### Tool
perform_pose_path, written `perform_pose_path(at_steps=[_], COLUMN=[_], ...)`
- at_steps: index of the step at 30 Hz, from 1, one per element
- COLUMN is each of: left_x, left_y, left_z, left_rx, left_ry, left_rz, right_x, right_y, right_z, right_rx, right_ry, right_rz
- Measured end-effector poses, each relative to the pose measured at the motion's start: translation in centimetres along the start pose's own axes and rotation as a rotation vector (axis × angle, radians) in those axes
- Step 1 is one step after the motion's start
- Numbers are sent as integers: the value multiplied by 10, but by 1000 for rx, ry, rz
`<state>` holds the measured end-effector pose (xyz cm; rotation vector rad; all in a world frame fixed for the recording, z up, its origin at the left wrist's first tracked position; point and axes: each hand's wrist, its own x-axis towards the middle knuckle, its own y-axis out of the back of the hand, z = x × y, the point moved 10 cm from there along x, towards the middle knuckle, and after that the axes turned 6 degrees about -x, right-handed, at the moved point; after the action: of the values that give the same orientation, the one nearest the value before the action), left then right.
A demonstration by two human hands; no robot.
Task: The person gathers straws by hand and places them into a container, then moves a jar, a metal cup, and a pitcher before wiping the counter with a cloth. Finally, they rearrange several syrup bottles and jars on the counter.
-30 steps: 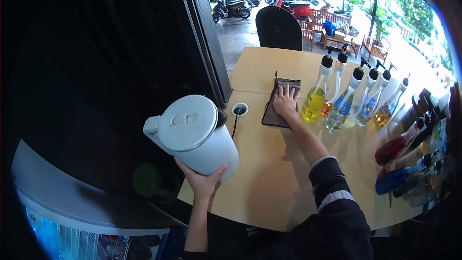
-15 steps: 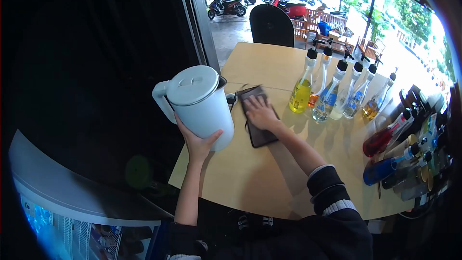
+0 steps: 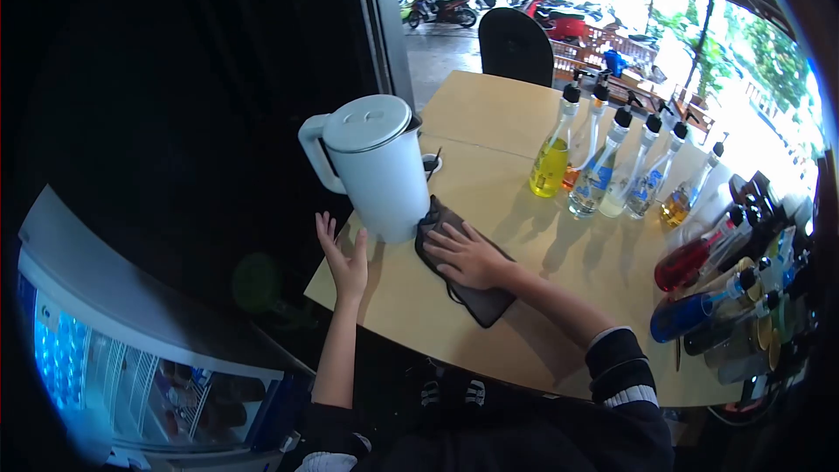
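A large white lidded pitcher (image 3: pixel 380 170) stands upright near the left edge of the wooden table (image 3: pixel 411 297). Just below it, my left hand (image 3: pixel 345 260) is raised with spread fingers and holds nothing. My right hand (image 3: pixel 472 258) lies flat, palm down, on a dark brown cloth (image 3: pixel 476 293), pressing it against the tabletop. The cloth's upper end reaches the pitcher's base. Behind the pitcher sits a small cup (image 3: pixel 430 163) with a dark stick-like thing in it.
Several pump bottles, one with yellow liquid (image 3: pixel 551 162), stand in a group at the back right. A red bottle (image 3: pixel 686 262) and a blue bottle (image 3: pixel 686 316) crowd the right edge with others. A black chair (image 3: pixel 516 44) is beyond the table; a lit fridge (image 3: pixel 140 376) is lower left.
My left hand has let go of the pitcher, which now rests on the table. My right hand has brought the cloth nearer to me, its top end now beside the pitcher's base.
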<state>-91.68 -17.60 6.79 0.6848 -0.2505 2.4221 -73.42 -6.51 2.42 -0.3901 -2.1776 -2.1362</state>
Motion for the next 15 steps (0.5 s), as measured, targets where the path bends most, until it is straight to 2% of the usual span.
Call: perform_pose_path(at_steps=[2, 3, 4, 6, 10, 12, 15], left_x=[-13, -19, -25, -35, -43, -52, -65], left_y=[16, 22, 30, 51, 90, 107, 132], left_z=[6, 14, 19, 27, 28, 22, 18], left_rx=[76, 127, 179, 271, 399, 331, 238], left_ry=[-24, -28, -31, -47, -99, -63, -30], left_rz=[32, 14, -7, -20, -10, 26, 54], right_x=[3, 5, 3, -2, -14, -16, 1], right_y=[5, -2, 2, 2, 0, -3, -2], right_z=[19, 42, 59, 64, 14, -40, -96], right_rx=[55, 40, -41, -114, -178, -70, -54], right_ry=[-34, -108, -274, -367, -357, -175, -66], right_rz=[20, 101, 84, 120, 45, -15, -18])
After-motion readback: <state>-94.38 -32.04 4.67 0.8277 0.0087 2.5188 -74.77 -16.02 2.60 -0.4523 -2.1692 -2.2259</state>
